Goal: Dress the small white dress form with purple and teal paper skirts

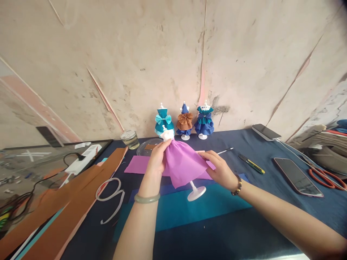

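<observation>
- Where the left hand (158, 159) grips the waist of a small mannequin (168, 134), thumb and fingers are closed around it; the farther fingers are largely hidden.
- Below and right of these fingers, the mannequin's purple skirt (184, 164) conceals most of the stand, whose tilted white base (197, 194) shows beneath the hem.
- The right hand (221, 171), fingers bent and partly spread, meets the skirt's right edge; whether it pinches the material cannot be told.
- Beyond the left fingers, a teal-dressed figure (162, 122) is partly covered by the mannequin, and a clear dish (141, 148) by the hand.
- Just beyond the right fingers, a pen (225, 150) shows only in part.
- Beneath both hands, a purple strip (138, 164) and a teal sheet (217, 202), partly masked, lie on a dark blue tablecloth (271, 224).
- Left of the left fingers, brown sheets (81, 184) run out of view.
- Right of the right fingers: a utility knife (251, 164) and a phone (297, 177).
- Beyond all fingers rises a stained wall (135, 65) with torn seams.
</observation>
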Demonstrator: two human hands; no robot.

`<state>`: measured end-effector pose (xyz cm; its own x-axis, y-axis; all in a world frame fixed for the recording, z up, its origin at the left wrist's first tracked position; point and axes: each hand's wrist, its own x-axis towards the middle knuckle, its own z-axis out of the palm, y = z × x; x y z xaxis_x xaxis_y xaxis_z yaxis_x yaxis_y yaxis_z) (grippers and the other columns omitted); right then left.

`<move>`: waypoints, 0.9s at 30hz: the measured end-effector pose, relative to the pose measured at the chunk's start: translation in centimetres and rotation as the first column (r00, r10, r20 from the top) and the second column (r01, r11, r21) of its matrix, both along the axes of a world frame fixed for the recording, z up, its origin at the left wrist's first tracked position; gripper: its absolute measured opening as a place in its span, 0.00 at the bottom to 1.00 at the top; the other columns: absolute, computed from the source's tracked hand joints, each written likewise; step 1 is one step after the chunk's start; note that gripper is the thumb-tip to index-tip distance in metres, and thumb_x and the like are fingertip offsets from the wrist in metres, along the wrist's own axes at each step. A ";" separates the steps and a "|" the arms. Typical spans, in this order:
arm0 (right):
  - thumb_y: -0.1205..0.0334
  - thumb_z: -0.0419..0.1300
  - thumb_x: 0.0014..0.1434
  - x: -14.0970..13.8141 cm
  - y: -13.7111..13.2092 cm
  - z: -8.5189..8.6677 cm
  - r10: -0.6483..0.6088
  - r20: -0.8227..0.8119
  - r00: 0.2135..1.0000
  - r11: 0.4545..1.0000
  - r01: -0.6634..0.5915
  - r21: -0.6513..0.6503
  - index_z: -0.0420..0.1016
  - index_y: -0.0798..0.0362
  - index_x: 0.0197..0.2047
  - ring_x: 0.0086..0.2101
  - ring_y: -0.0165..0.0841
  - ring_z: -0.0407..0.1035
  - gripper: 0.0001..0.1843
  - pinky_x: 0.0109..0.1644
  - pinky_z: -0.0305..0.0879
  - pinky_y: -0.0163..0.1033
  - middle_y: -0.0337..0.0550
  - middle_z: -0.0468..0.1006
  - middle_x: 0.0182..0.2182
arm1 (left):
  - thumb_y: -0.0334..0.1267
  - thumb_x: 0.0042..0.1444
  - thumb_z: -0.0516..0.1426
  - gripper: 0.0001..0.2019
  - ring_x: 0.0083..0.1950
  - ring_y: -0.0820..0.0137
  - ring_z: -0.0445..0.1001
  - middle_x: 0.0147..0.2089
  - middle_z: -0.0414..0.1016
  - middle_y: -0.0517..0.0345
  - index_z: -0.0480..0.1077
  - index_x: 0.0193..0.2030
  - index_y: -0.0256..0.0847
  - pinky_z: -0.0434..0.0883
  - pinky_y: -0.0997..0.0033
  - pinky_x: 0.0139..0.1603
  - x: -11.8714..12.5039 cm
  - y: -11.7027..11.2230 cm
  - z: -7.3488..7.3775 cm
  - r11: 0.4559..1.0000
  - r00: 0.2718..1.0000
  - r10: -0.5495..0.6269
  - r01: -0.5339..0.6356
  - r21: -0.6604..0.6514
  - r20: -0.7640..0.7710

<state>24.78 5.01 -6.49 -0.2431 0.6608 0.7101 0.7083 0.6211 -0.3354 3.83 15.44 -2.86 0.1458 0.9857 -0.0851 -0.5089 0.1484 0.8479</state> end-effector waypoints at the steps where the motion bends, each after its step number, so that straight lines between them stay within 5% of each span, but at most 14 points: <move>1: 0.78 0.49 0.57 0.0 -0.1 0.0 -0.029 0.023 0.999 0.999 0.028 0.036 0.63 0.47 0.61 0.48 0.39 0.71 0.31 0.48 0.74 0.48 0.51 0.72 0.48 | 0.41 0.34 0.72 0.18 0.32 0.72 0.73 0.30 0.78 0.59 0.78 0.33 0.35 0.67 0.71 0.39 0.1 -0.1 0.1 1.000 1.000 0.005 -0.005 0.003 -0.008; 6: 0.74 0.54 0.61 -0.2 -0.2 0.7 -0.219 0.219 0.951 0.936 0.142 0.321 0.67 0.46 0.60 0.44 0.41 0.70 0.26 0.43 0.70 0.49 0.52 0.73 0.45 | 0.42 0.33 0.72 0.18 0.34 0.70 0.74 0.31 0.79 0.58 0.78 0.31 0.36 0.67 0.71 0.40 1.0 -0.9 0.5 1.000 0.999 0.019 -0.020 -0.006 -0.039; 11: 0.74 0.52 0.66 -0.8 -0.6 1.4 -0.145 0.300 0.943 0.895 -0.005 0.446 0.69 0.50 0.60 0.35 0.33 0.69 0.21 0.37 0.66 0.41 0.45 0.74 0.36 | 0.44 0.33 0.71 0.17 0.33 0.69 0.74 0.30 0.79 0.56 0.77 0.28 0.35 0.67 0.70 0.37 1.4 -1.2 0.7 0.997 0.992 0.061 -0.067 -0.049 -0.108; 21: 0.76 0.55 0.62 -0.7 -1.9 1.0 -0.004 0.334 0.943 0.907 -0.137 0.397 0.72 0.59 0.55 0.40 0.37 0.71 0.18 0.42 0.70 0.43 0.52 0.75 0.39 | 0.45 0.37 0.69 0.14 0.29 0.72 0.70 0.26 0.74 0.61 0.75 0.26 0.37 0.65 0.73 0.33 1.4 -1.2 0.2 0.990 0.973 0.137 -0.133 0.038 -0.185; 27: 0.54 0.55 0.66 0.4 -3.4 3.0 0.175 0.236 0.956 0.932 -0.238 0.275 0.67 0.56 0.60 0.49 0.44 0.70 0.23 0.48 0.72 0.51 0.58 0.72 0.49 | 0.45 0.38 0.69 0.15 0.33 0.72 0.73 0.32 0.78 0.61 0.77 0.31 0.38 0.67 0.73 0.38 0.9 -1.5 0.9 0.982 0.988 0.098 -0.078 0.169 -0.115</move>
